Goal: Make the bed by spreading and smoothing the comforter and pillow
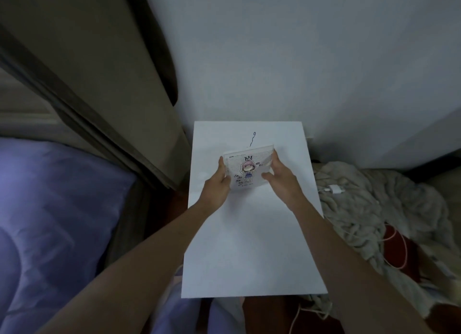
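Both hands hold a small white notebook (245,167) with a cartoon girl on its cover, above a white bedside table (252,246). My left hand (217,181) grips its left edge. My right hand (280,177) holds its right edge, fingers along the side and thumb under the lower corner. A purple comforter (55,209) lies on the bed at the left, wrinkled. No pillow is in view.
A dark headboard (99,84) rises at the upper left beside the pale wall. A crumpled beige blanket (374,209) lies right of the table with a white charger (335,189), thin cables and a red object (396,248).
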A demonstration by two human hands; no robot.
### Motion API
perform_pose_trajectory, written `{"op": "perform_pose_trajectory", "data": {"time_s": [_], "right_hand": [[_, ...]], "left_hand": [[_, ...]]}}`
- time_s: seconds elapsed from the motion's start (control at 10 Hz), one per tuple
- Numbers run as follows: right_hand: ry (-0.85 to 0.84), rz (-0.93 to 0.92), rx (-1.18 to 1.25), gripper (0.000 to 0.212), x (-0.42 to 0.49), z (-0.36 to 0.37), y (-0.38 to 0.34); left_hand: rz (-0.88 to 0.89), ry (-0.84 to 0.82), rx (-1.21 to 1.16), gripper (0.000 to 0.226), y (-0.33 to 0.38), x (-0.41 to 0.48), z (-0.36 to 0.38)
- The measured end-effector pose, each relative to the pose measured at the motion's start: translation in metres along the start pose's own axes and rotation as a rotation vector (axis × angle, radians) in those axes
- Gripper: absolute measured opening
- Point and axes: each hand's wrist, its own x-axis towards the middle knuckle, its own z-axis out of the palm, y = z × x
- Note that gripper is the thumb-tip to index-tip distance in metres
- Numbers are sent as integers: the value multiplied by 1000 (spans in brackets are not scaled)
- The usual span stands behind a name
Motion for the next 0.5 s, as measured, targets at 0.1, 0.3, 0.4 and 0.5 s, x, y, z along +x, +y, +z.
{"op": "perform_pose_trajectory", "data": {"time_s": [0.1,0.3,0.4,0.5], "right_hand": [[-16,-9,35,83,0,2,6],[-53,22,91,89,-3,3,9],[-55,27,71,88,-1,0,6],[67,49,1,81,-7,-5,-4]], "left_hand": [[11,-23,75,64,0,-4,3],[-29,-41,128,66,2,-5,5],[-38,-59,148,67,5,-5,4],[-28,-58,140,73,10,-8,5]]}}
